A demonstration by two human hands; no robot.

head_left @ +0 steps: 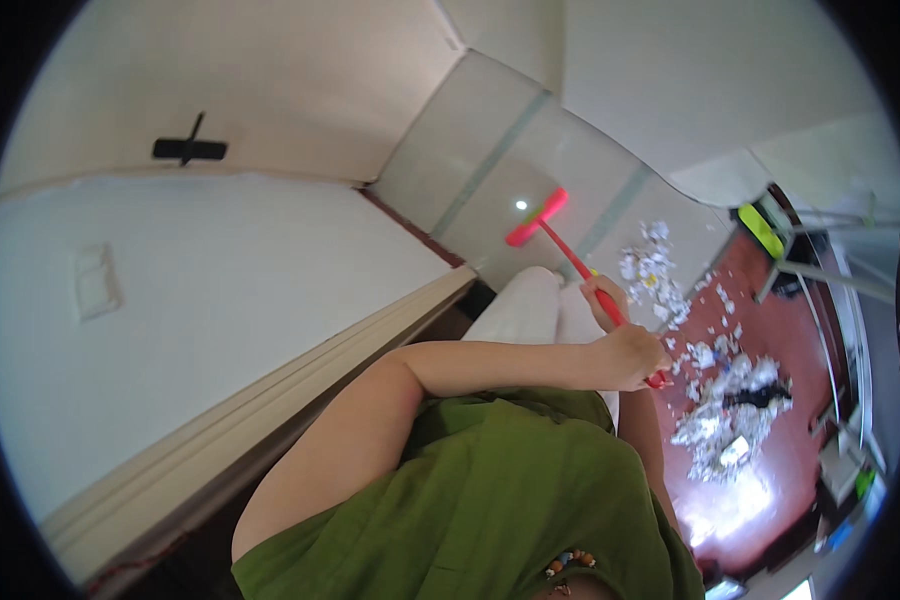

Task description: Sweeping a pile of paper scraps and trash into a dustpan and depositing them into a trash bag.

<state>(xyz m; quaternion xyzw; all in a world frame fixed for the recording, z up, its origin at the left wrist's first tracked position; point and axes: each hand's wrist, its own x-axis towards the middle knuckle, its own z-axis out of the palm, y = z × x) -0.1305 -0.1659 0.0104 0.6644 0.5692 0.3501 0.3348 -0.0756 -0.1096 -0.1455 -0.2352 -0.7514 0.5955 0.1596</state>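
**Two-handed hold on a red long-handled tool**

The far sides of your fingers are hidden, and your left grip (630,358) partly screens your right forearm. Both that one and your right grip (607,300) are closed around a red broom-like tool with a slim, smooth handle (565,249): the left near its end, the right just farther along. The tool extends away from you, up and to the left in view, to a pinkish-red, bar-shaped head (547,209); whether this touches the pale grey floor with darker bands (485,165) cannot be told. Crumpled white scraps (655,270) lie to the right of the handle. Beyond them, on a glossy reddish floor (795,440), spreads a larger ragged white heap (720,425); a black object (760,395) in it is indistinct. Glare washes out part of this floor, and the dark fisheye rim cuts off the right side.
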